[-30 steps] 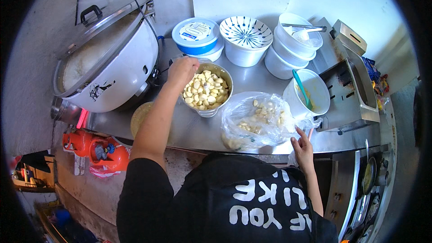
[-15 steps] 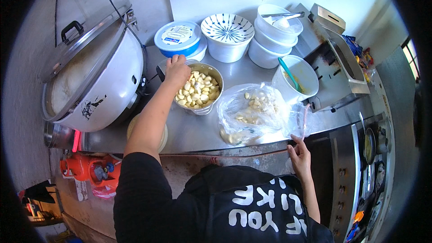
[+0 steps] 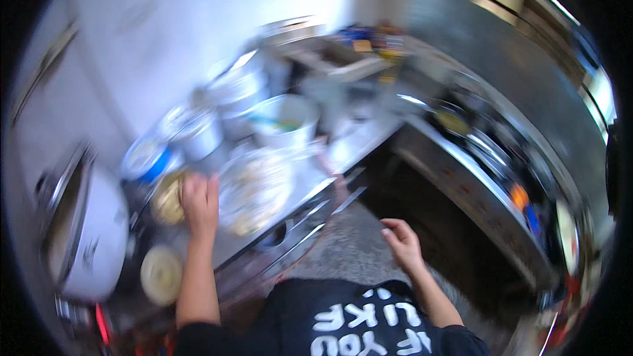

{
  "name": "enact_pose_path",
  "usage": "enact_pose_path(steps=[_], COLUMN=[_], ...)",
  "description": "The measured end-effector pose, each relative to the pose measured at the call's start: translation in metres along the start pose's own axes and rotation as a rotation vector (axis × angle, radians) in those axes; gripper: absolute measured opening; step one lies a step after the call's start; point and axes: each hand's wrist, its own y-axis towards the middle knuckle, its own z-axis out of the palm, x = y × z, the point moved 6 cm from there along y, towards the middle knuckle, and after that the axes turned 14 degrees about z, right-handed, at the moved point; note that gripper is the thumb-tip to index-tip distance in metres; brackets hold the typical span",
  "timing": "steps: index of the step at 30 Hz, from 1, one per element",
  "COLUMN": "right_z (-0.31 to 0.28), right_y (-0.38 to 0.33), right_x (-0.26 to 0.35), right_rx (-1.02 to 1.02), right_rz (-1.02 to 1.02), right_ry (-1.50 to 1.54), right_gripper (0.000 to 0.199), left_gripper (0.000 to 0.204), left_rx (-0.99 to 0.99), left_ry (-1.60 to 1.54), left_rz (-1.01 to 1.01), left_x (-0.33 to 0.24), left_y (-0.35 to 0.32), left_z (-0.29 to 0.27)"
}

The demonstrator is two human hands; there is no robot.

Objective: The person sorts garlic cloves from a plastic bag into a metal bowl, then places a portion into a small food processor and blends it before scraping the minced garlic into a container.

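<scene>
The picture is smeared by motion. My left hand [image 3: 200, 201] is at the right side of a metal pot [image 3: 157, 214] of peeled garlic cloves [image 3: 169, 199], between it and a clear plastic bag [image 3: 260, 184]. Its fingers are too blurred to show whether they grip anything. Pale cloves show through the bag on the steel counter. Off the counter's front edge, my right hand [image 3: 403, 245] hangs in the air with thumb and fingers apart, holding nothing that I can see.
A large white cooker [image 3: 99, 224] stands at the left, near a round pale container [image 3: 161, 275]. Behind are a blue-sided tub [image 3: 146, 161], stacked white tubs [image 3: 237, 95] and a white bucket [image 3: 285, 125] with a green utensil. A stove [image 3: 475, 191] with pans runs along the right.
The view has swung toward the right, bringing the stove further in. My left hand has shifted from the pot's far left rim to its right side. My right hand has drawn away from the bag.
</scene>
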Motion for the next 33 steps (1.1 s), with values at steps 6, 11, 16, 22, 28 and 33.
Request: enact_pose_path(steps=[6,11,16,22,28,33], right_z=[-0.134,-0.24,-0.272,-0.32,-0.422,-0.517], right_y=[-0.147,-0.26,-0.304,-0.292,-0.284,-0.314], right_x=[-0.106,-0.153,-0.163,-0.195,-0.215,-0.194], right_rx=[-0.519,-0.913,-0.982,-1.187,-1.326,-1.382], right_rz=[0.311,0.201,0.162,0.261,0.302,0.407], right_ry=[0.436,0.878,1.187,0.597,0.13,-0.166], right_gripper=[0.022,0.017,0.019,0.028,0.038,0.038], left_gripper=[0.033,0.04,0.059,0.04,0.029,0.025], left_rx=[0.796,1.505,2.367,2.503,2.418,2.438], left_ry=[-0.744,-1.337,-1.53,-1.735,-1.659,-1.739], left_rz=[0.521,0.529,-0.126,-0.614,-0.28,-0.117], left_x=[-0.282,-0.493,-0.632,-0.735,-0.852,-0.976], left_y=[-0.144,-0.207,-0.235,-0.255,-0.231,-0.228], left_z=[0.139,0.155,0.132,0.136,0.17,0.199])
